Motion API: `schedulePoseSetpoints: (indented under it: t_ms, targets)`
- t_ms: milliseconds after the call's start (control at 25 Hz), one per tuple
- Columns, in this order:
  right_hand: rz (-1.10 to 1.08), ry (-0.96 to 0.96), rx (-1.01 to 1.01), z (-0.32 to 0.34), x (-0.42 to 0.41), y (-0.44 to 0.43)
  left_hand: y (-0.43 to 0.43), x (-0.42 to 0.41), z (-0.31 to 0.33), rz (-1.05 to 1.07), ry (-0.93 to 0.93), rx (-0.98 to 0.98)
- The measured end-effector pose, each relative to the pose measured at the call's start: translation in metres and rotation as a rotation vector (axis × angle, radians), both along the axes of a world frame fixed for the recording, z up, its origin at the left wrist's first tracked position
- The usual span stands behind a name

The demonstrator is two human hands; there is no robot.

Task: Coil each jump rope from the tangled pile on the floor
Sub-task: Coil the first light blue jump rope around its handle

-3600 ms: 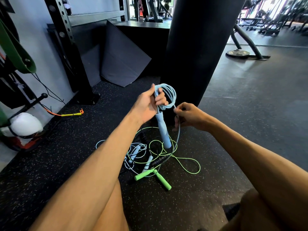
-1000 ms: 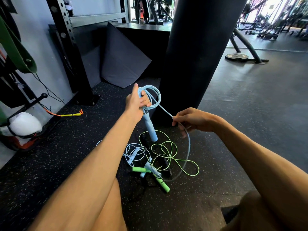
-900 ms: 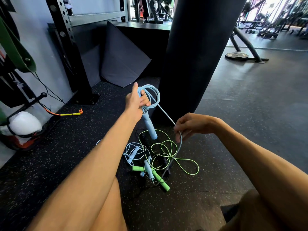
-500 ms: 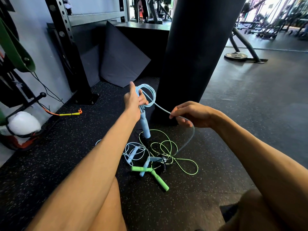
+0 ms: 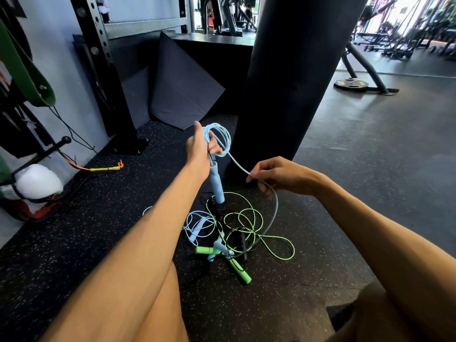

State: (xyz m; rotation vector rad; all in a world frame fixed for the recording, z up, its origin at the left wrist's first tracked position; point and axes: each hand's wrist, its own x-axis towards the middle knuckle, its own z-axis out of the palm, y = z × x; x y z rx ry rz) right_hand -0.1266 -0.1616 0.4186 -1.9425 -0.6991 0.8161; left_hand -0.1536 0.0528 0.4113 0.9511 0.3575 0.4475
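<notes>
- A black punching bag (image 5: 291, 70) is seen standing over the speckled rubber floor (image 5: 370, 169), just behind the work.
- The tangled pile (image 5: 229, 233) is spread on the floor in front of the person's legs. A lime-green rope (image 5: 283, 253), a second pale-blue rope (image 5: 197, 225) and some dark cord are looped through one another, with a green handle (image 5: 240, 272) lying at the near edge.
- The light-blue jump rope (image 5: 222, 134) is held up above the pile. Several loops are gathered at the top, and its free run drops past the right hand into the tangle.
- The left hand (image 5: 199, 149) is wrapped round the gathered loops just above the handle, thumb raised.
- The right hand (image 5: 278, 175) is curled, with the cord pinched between thumb and fingertips partway along the free run.
- The blue handle (image 5: 217, 183) is left dangling below the left fist, pointing downward.
- The cord is judged light, limp and smooth, and likely to spring out of its loops if the hold is relaxed. It is best gripped where the loops cross. The tail is best drawn in slowly, since a snag in the green rope could drag the whole pile.
</notes>
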Motion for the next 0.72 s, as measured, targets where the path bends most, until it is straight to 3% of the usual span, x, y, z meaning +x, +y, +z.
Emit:
schedulePoseSetpoints:
  t_ms: [160,360,440,560,720]
  targets:
    - [-0.001,0.118,-0.098,-0.017,0.003,0.003,-0.001,0.001,0.003,-0.07,-0.085,-0.164]
    - [0.114,0.17,-0.227,-0.03,0.001,0.003,-0.002,0.002,0.003,-0.07,-0.083,-0.159]
    - [0.047,0.087,-0.148,-0.026,0.0,0.006,-0.001,0.008,-0.002,-0.012,-0.044,0.035]
    - [0.068,-0.173,-0.078,-0.011,-0.004,0.014,-0.004,0.013,-0.013,0.031,0.027,0.527]
    - [0.023,-0.596,0.004,0.001,-0.003,0.022,-0.011,0.007,-0.022,-0.145,0.138,0.983]
